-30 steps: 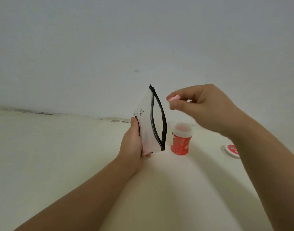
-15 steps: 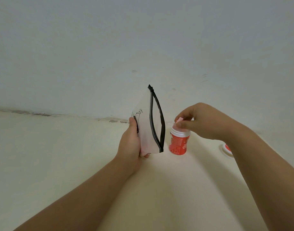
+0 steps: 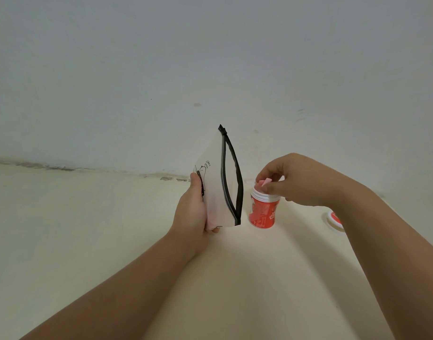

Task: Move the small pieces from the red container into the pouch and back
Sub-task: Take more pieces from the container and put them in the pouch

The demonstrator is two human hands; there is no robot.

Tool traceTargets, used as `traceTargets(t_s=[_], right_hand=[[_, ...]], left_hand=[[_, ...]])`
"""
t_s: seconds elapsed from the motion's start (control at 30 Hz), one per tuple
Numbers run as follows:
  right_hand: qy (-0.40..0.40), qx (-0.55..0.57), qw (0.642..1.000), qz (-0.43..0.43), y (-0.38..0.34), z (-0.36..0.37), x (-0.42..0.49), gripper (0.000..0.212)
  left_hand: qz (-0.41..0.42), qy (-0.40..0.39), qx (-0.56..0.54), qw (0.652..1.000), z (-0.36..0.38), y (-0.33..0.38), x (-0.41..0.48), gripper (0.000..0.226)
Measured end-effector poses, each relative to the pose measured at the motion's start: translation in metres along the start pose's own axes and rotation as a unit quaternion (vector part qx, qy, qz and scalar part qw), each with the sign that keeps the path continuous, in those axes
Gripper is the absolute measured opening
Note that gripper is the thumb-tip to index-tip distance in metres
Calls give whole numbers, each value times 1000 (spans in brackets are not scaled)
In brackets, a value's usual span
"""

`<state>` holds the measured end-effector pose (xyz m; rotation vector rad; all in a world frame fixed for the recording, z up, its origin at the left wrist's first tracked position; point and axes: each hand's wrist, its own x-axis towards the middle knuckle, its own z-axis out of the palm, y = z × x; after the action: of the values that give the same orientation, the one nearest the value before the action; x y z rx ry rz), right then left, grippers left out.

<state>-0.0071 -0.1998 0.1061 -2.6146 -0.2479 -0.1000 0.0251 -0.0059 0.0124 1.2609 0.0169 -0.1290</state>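
Note:
My left hand (image 3: 192, 212) grips a clear pouch (image 3: 216, 190) upright by its lower left side; its black zipper stands open and faces right. Just to its right stands the red container (image 3: 262, 212) with a white rim and no lid. My right hand (image 3: 293, 179) hovers over the container's mouth, fingertips pinched on a small pink piece (image 3: 264, 182) right at the rim. Whether more pieces lie inside the container is hidden by my fingers.
The container's red and white lid (image 3: 334, 220) lies on the cream surface (image 3: 88, 241) to the right, partly behind my right forearm. A pale wall (image 3: 210, 69) rises behind, meeting the surface along a stained seam.
My right hand carried the pink piece from beside the pouch's opening down to the mouth of the red container. The left hand and pouch stayed nearly still.

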Motion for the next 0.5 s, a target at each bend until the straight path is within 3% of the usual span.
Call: traceTargets(t_s=[0.37, 0.5], right_hand=[[4, 19, 1000, 10, 5, -1, 3, 15], [63, 39, 997, -8, 0, -3, 2, 19]], left_hand=[[3, 10, 5, 1000, 0, 0, -1, 62], [-3, 11, 7, 1000, 1, 1, -1, 65]])
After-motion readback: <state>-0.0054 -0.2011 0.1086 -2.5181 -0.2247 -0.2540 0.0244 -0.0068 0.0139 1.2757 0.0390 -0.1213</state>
